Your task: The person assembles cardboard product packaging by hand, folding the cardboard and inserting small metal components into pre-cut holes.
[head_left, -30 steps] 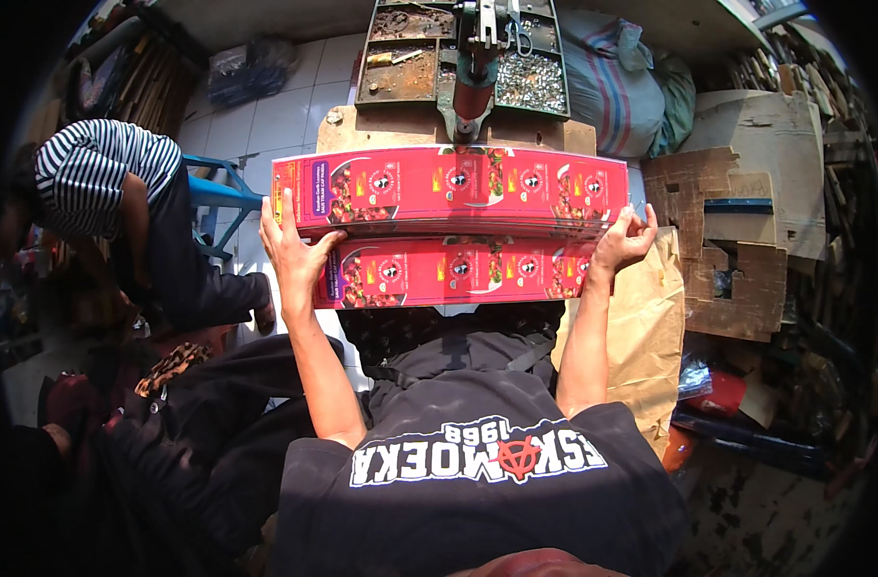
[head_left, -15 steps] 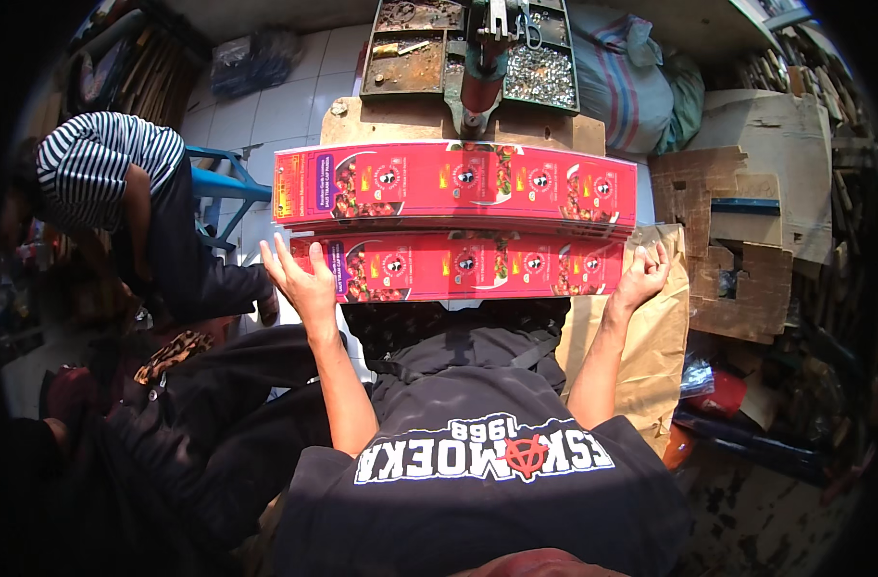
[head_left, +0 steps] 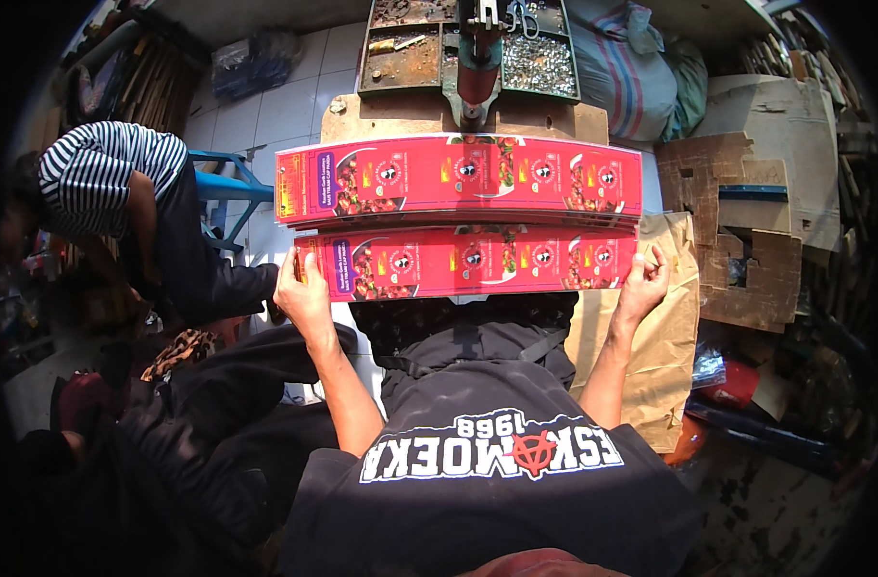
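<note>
Two piles of long red printed cardboard strips lie in front of me, with food pictures and round emblems on them. The farther pile (head_left: 425,183) rests toward the press, and the nearer pile (head_left: 444,262) is closer to my body. At the left end of the nearer strips, my left hand (head_left: 306,300) grips the edge, thumb raised beside the fingers. My right hand (head_left: 641,290) is closed at their right end, fingers curled at the corner. How many strips lie between the hands is hidden.
Beyond the piles stands a dark metal press (head_left: 477,82) on a wooden board (head_left: 391,117), with a divided tray (head_left: 405,69) of small metal parts and scissors (head_left: 524,19). Brown paper (head_left: 651,356) and cut cardboard (head_left: 747,288) lie at right. Another person (head_left: 122,173) bends beside a blue stool (head_left: 229,192).
My left hand has closed from spread fingers onto the left end of the nearer strips. My right hand stays curled at the right end, slightly lower.
</note>
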